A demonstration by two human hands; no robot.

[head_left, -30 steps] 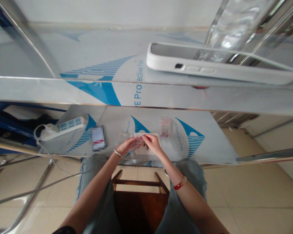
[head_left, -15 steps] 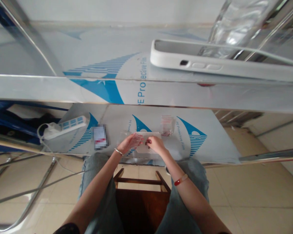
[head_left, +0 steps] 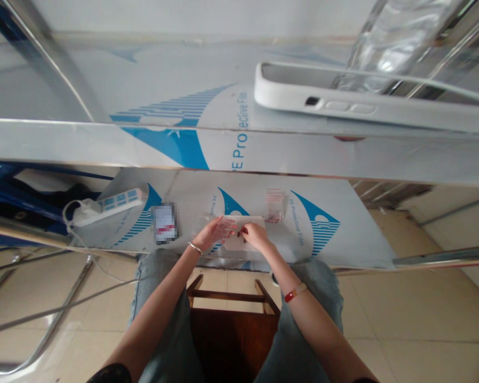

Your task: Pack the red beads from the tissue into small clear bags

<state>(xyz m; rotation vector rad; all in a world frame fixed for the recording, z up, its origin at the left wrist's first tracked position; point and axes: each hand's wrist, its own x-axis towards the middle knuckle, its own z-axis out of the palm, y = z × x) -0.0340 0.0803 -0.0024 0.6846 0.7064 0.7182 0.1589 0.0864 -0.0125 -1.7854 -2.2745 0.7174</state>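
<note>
My left hand (head_left: 214,232) is closed on a clear plastic bag (head_left: 227,227), its fingers showing through the film. Just to the right, my right hand (head_left: 255,235) pinches with thumb and forefinger over a white sheet (head_left: 233,244). Small dark bits (head_left: 239,234) show at its fingertips; too small to name. The white sheet lies flat on the lower shelf under both hands. Beyond my right hand rests a clear packet with red stripes (head_left: 274,205). Another piece of clear film (head_left: 203,219) lies behind my left hand.
A power strip (head_left: 109,205) with a plugged-in white cable lies at the left of the lower shelf (head_left: 355,234). A blurred-out phone-like object (head_left: 165,223) is nearer. Above, the upper shelf (head_left: 163,149) carries a white phone case (head_left: 287,96) and a clear bottle (head_left: 395,48).
The view has shifted slightly, so the upper shelf appears a little further right. Both hands stay nearly in place; the right fingertips have moved very slightly over the sheet.
</note>
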